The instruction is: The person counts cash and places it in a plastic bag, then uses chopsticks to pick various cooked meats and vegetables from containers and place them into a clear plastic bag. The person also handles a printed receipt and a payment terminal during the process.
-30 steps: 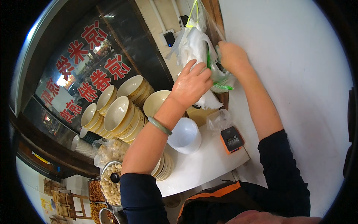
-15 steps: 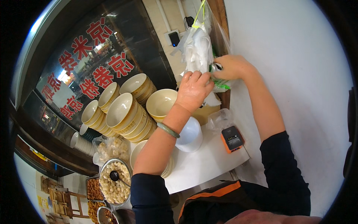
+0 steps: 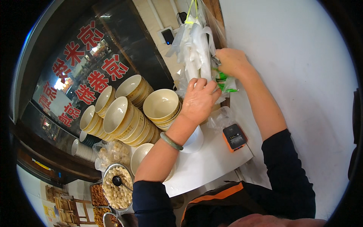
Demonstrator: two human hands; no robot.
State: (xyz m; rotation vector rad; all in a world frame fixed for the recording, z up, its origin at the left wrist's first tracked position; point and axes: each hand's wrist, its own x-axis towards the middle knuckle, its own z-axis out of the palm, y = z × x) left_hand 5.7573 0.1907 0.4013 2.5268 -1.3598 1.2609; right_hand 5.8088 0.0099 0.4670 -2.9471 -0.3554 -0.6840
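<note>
A bundle of white plastic bags [image 3: 196, 47] hangs on a yellow-green tie against the wall. My left hand [image 3: 200, 100], a green bangle at its wrist, has its fingers curled on the bundle's lower end. Up at the bundle's right side, my right hand [image 3: 231, 62] is closed on the plastic; its fingertips are partly hidden. Below that hand hangs a clear plastic bag with green parts [image 3: 227, 82]. Beneath my left wrist stands a white tub [image 3: 194, 140], partly covered by the forearm.
Stacks of cream bowls [image 3: 128, 121] crowd the left of the white table [image 3: 211, 166]. An orange-and-black device [image 3: 234, 137] lies near its right edge, beside crumpled clear plastic [image 3: 221, 118]. Lower left are a pan of pale round pieces [image 3: 117, 195] with a black ladle [image 3: 117, 181] and food trays [image 3: 99, 195].
My right hand has shifted slightly left and up along the bundle, its grip still on the plastic. The left hand has dropped a little lower. The whole view has shifted slightly.
</note>
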